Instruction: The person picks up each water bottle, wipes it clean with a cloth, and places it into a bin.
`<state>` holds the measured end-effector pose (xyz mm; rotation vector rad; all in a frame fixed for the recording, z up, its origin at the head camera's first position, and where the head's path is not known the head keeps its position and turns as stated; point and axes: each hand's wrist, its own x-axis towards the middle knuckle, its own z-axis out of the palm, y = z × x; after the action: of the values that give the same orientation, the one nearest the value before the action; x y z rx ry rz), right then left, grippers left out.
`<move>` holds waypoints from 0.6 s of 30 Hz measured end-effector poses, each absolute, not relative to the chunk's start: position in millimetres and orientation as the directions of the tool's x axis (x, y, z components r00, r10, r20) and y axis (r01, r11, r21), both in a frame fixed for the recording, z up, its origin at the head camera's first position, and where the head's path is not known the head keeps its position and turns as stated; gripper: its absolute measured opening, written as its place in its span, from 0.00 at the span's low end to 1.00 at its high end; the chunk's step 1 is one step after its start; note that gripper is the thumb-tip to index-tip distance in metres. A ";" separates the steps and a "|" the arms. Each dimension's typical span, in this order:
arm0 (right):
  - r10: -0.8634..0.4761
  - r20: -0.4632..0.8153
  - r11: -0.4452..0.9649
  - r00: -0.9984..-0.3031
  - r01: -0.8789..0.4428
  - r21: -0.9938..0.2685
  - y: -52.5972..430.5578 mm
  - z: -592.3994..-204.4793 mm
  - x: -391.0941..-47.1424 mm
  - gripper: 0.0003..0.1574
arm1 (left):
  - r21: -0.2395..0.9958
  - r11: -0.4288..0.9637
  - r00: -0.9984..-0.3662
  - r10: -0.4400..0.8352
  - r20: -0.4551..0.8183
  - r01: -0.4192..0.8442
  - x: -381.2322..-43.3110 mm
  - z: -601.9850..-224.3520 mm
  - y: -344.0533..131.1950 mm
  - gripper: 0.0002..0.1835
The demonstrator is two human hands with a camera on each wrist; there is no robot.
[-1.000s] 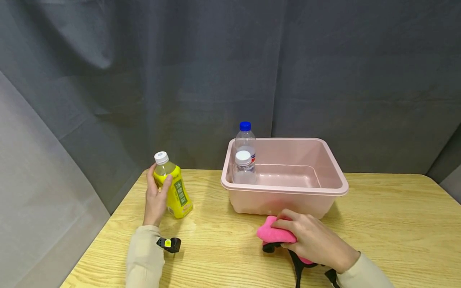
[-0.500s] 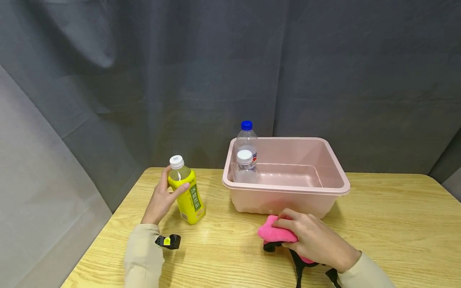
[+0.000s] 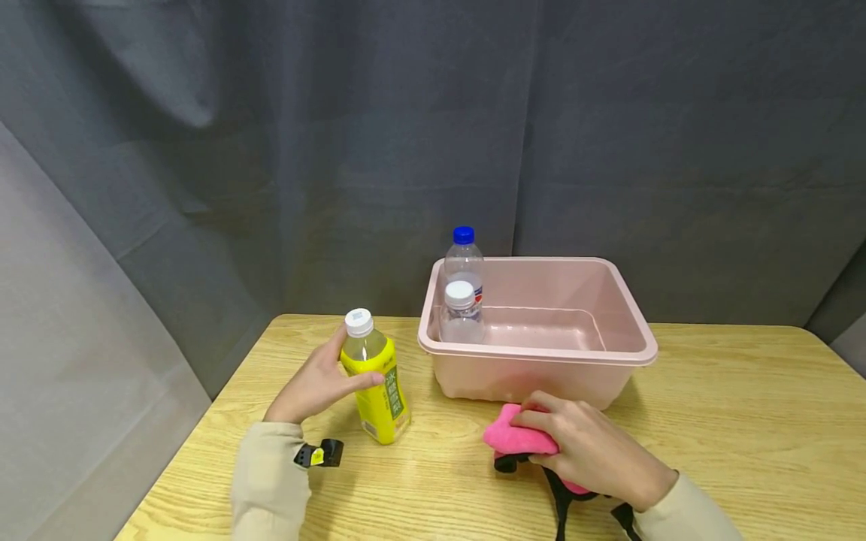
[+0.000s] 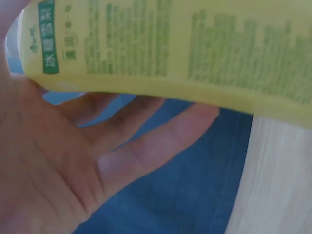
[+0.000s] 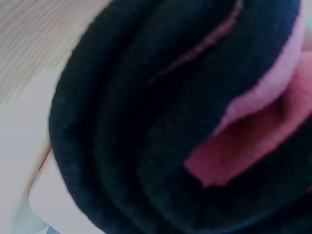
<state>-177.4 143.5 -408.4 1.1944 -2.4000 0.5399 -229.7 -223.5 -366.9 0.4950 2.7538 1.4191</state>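
My left hand (image 3: 318,387) grips a yellow-labelled drink bottle (image 3: 373,402) with a white cap, thumb across its front. The bottle leans slightly; whether its base touches the table cannot be told. Its label (image 4: 170,48) fills the top of the left wrist view, with several fingers beneath. In front of the bin, my right hand (image 3: 588,451) holds a bunched pink cloth (image 3: 516,433) with black edging. In the right wrist view, folds of the black-and-pink cloth (image 5: 112,122) cover most of the picture, and the fingers are hidden.
A pink plastic bin (image 3: 534,378) stands at the back of the wooden table (image 3: 737,436). Upright in its left end are a clear bottle with a blue cap (image 3: 463,236) and another with a white cap (image 3: 460,294). A dark curtain (image 3: 406,150) hangs behind.
My left hand has carried the yellow-labelled drink bottle to the right and nearer to me. The bottle now leans less. My right hand and the cloth have stayed put.
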 end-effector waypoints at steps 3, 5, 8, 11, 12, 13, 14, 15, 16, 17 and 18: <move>-0.656 0.517 0.558 -0.550 -0.815 -0.159 143.5 -408.3 -177.6 0.21 | 0.783 0.550 -0.939 0.321 0.122 0.290 -227.1 -363.1 -215.5 0.44; -0.655 0.518 0.558 -0.549 -0.815 -0.158 143.4 -408.1 -177.7 0.21 | 0.775 0.555 -0.930 0.348 0.115 0.303 -225.7 -360.9 -211.1 0.43; -0.656 0.510 0.560 -0.557 -0.811 -0.166 143.2 -407.5 -177.5 0.21 | 0.768 0.565 -0.925 0.368 0.094 0.303 -223.3 -358.4 -204.8 0.42; -0.654 0.499 0.566 -0.568 -0.806 -0.176 143.0 -407.1 -177.4 0.21 | 0.784 0.546 -0.918 0.391 0.072 0.295 -221.1 -357.3 -199.4 0.42; -0.654 0.497 0.565 -0.570 -0.805 -0.179 143.0 -407.0 -177.3 0.21 | 0.790 0.538 -0.914 0.401 0.066 0.293 -220.4 -357.5 -197.4 0.42; -0.655 0.497 0.565 -0.569 -0.806 -0.177 143.0 -407.1 -177.2 0.21 | 0.798 0.527 -0.910 0.409 0.061 0.291 -219.8 -357.4 -195.2 0.43; -0.656 0.499 0.565 -0.567 -0.807 -0.175 143.0 -407.2 -177.2 0.21 | 0.806 0.515 -0.905 0.422 0.057 0.292 -219.0 -357.3 -193.0 0.43; -0.656 0.503 0.563 -0.563 -0.809 -0.170 143.0 -407.5 -177.2 0.21 | 0.810 0.507 -0.899 0.434 0.056 0.295 -218.2 -357.0 -190.7 0.44; -0.657 0.507 0.561 -0.558 -0.811 -0.165 142.9 -407.8 -177.2 0.21 | 0.813 0.501 -0.894 0.446 0.053 0.298 -217.4 -356.8 -188.4 0.44; -0.659 0.511 0.558 -0.552 -0.814 -0.161 142.9 -408.1 -177.2 0.21 | 0.811 0.499 -0.888 0.456 0.054 0.305 -216.7 -356.5 -186.1 0.44; -0.661 0.516 0.554 -0.546 -0.818 -0.156 142.9 -408.3 -177.2 0.22 | 0.811 0.495 -0.882 0.468 0.054 0.312 -216.2 -356.4 -184.3 0.44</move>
<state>-177.2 142.9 -408.3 1.2022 -2.3931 0.5388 -216.2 -184.3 -356.4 0.6757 2.5629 1.3359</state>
